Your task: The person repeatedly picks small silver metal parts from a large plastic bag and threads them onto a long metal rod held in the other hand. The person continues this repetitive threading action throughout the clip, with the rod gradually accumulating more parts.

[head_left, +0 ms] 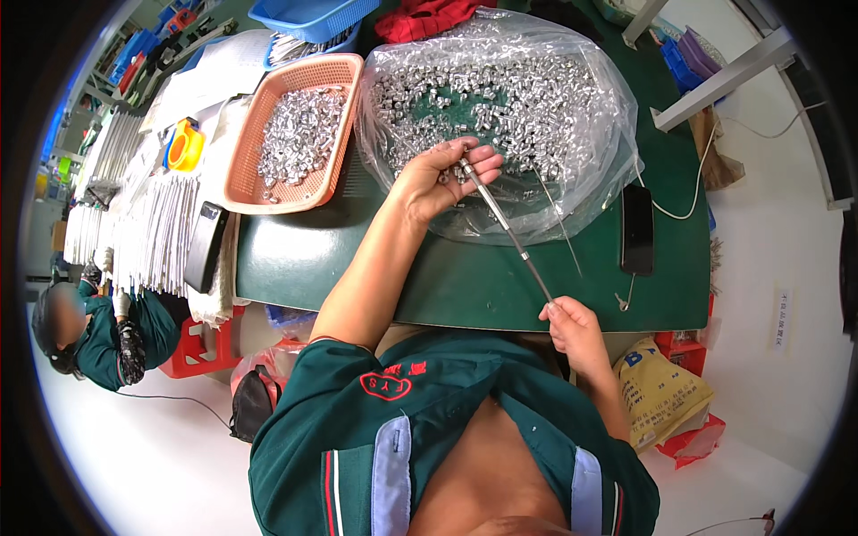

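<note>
A long thin metal rod point(506, 227) slants across the front of the bench, with several shiny sleeve-like sections along its upper part. My right hand point(574, 329) pinches its lower end near the table's front edge. My left hand point(438, 180), palm turned up and fingers curled, is at the rod's upper end, with small silvery metal pieces in its palm. Exactly how its thumb and fingertips meet the rod is hard to make out. Just beyond lies a large clear plastic bag point(617, 170), spread wide and bearing many small silvery metal pieces point(527, 103).
A peach basket point(234, 183) of similar pieces stands left of the bag. A thin metal pin point(561, 219) lies on the bag's near side. Black phones lie at right point(637, 230) and left point(206, 247). Blue baskets point(313, 20) sit behind; a co-worker point(112, 335) is at far left.
</note>
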`<state>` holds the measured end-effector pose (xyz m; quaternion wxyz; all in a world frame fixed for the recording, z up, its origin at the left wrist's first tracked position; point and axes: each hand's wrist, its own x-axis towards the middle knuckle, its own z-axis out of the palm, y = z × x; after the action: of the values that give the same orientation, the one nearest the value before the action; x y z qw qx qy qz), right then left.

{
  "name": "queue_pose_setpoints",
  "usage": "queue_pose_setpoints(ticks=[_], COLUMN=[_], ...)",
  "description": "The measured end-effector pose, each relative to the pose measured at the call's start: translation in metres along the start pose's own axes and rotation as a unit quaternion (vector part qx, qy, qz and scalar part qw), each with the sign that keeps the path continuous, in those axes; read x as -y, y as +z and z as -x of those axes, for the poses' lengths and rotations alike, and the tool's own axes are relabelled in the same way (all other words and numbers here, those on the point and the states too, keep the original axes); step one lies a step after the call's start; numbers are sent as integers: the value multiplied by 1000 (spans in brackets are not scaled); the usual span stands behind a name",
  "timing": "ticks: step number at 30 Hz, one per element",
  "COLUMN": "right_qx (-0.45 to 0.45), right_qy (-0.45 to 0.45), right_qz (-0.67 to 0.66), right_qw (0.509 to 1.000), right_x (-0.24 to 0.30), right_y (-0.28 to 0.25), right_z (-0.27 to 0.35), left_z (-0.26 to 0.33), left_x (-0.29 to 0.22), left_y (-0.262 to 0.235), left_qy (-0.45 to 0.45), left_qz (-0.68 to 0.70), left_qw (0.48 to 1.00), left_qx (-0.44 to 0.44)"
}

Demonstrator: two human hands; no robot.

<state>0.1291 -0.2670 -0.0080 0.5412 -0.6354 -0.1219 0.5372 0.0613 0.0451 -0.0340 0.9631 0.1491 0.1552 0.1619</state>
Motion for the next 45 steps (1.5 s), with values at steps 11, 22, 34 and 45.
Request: queue_pose_setpoints(ticks=[11, 22, 34, 45], right_qx=[-7, -12, -14, -23], right_qy=[-14, -16, -25, -41], right_qz=[-19, -44, 0, 43], right_qw=[1000, 999, 1000, 998], right_x=[-10, -2, 0, -2], right_y=[6, 6, 3, 3], right_z=[-3, -3, -1, -2], left_z=[-3, 1, 4, 2], left_x=[6, 4, 4, 3], left_y=[-4, 5, 9, 3], left_qy=[-3, -17, -6, -3], left_qz=[18, 47, -19, -28], left_qw=[1000, 998, 1000, 999], left_qx=[10, 24, 23, 32])
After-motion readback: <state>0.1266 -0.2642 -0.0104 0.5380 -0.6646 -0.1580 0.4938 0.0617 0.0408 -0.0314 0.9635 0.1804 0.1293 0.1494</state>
